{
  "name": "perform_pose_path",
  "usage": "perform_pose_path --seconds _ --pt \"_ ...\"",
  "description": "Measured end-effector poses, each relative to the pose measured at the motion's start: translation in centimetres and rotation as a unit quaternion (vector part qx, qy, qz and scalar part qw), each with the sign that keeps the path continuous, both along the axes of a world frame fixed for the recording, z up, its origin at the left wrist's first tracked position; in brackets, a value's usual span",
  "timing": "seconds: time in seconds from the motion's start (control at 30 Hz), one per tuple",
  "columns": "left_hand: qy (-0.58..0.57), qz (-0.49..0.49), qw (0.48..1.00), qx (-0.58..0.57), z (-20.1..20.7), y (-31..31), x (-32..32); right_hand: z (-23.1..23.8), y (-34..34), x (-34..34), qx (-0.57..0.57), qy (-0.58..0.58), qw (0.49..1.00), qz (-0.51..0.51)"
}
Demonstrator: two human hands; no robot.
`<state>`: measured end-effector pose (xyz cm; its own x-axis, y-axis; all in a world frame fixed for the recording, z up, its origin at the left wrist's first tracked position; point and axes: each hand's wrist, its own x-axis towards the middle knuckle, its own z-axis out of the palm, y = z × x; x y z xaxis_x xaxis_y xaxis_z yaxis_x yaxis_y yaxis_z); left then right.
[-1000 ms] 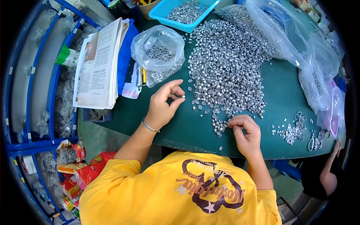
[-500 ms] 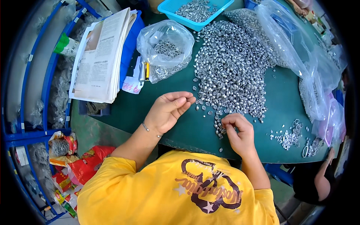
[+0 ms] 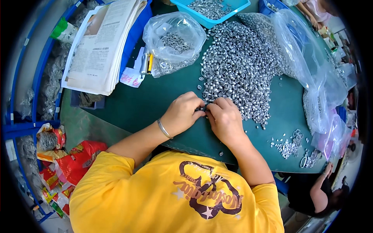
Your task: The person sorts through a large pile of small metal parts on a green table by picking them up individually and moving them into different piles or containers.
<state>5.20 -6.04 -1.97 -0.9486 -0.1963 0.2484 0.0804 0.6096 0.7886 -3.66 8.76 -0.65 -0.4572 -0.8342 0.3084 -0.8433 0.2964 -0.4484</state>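
Note:
My left hand and my right hand meet at the near left edge of a large heap of small silver teardrop-shaped metal pieces. The fingertips of both hands are pinched together, almost touching. A bit of a small grey metal piece shows between them, mostly covered by the fingers. A metal bangle circles my left wrist. The heap lies on a green table.
A clear bag of metal parts and a blue basket stand at the back. Newspapers lean on a blue bin at left. Right are plastic bags and a small pile of metal parts. Other people sit at the far right.
My right hand has moved up and left from the heap's near edge to join my left hand. My left fingers have turned to meet it. The view has shifted slightly.

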Motion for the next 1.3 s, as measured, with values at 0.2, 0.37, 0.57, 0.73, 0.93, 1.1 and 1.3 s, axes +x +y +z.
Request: perform_pose_path --seconds 0.2,0.37,0.57,0.73,0.93,1.1,1.3 --pt "-0.034 -0.003 0.999 -0.005 0.1 -0.3 0.4 1.7 1.3 0.4 -0.093 -0.404 0.905 -0.089" --pt "-0.226 -0.02 0.809 0.543 0.9 -0.5 0.9 0.9 3.0 -0.6 -0.185 -0.656 0.729 -0.061" --pt "-0.223 -0.028 0.683 0.695 0.7 -0.3 1.3 0.7 3.6 -0.5 -0.243 -0.813 0.524 -0.065" --pt "-0.164 0.007 0.717 0.678 1.3 -1.5 1.0 0.6 4.7 -1.3 -0.255 -0.801 0.54 -0.044" --pt "-0.058 0.045 0.986 0.149 0.8 -1.4 -0.7 1.2 2.6 0.5 -0.016 -0.141 0.987 -0.07" --pt "-0.02 0.01 0.999 -0.024 -0.5 -0.3 -1.2 0.6 2.3 0.4 -0.009 -0.137 0.989 -0.055" --pt "-0.003 0.03 0.999 0.029 -0.3 -1.1 -1.2 0.9 4.0 -1.8 -0.285 -0.813 0.504 -0.054"
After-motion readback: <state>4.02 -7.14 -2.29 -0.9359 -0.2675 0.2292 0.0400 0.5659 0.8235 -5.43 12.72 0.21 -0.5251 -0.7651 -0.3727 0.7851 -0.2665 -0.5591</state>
